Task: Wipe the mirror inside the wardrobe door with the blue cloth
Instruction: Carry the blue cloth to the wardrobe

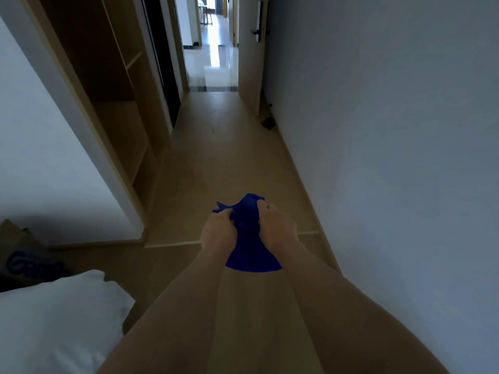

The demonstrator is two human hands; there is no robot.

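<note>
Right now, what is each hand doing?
Left hand: closed, gripping the blue cloth.
Right hand: closed, gripping the same cloth.

Soft cloth [249, 249]; matt wooden floor [224, 157]

A home, the bedroom end of a flat by the look of it: white bedding [51, 325] sits at lower left, an open built-in wardrobe [118, 109] with bare wooden shelves runs up the left side, and a narrow wood-floored passage [221, 157] leads past a door [249, 55] with a handle, top centre, into a bright tiled room.
</note>
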